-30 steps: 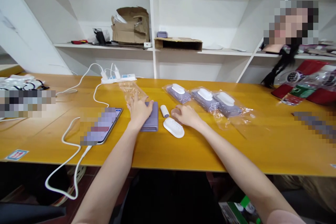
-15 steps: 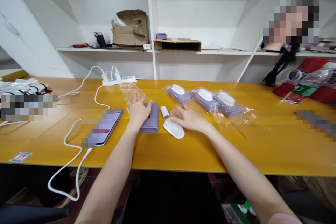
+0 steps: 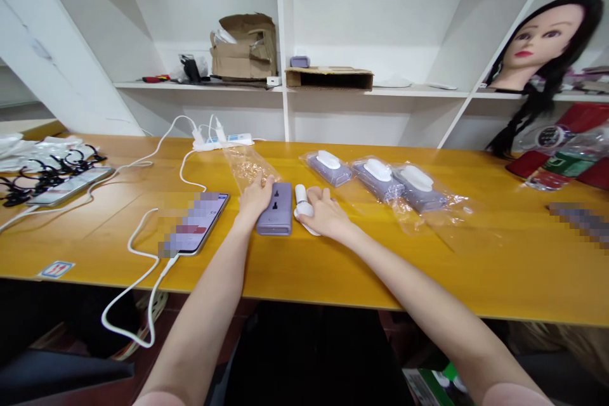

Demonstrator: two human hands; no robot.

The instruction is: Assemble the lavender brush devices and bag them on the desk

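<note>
White lid [image 3: 303,211] now under right hand [image 3: 328,214]

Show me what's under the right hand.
The right hand covers most of a white oval plastic piece; only its near-left edge shows, so the rest is hidden. A small white cylinder sits beside the fingers.

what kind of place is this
Probably a small workroom or stockroom: a long wooden worktable with a power strip, lilac items in clear plastic bags, and white shelves holding cardboard boxes.
</note>
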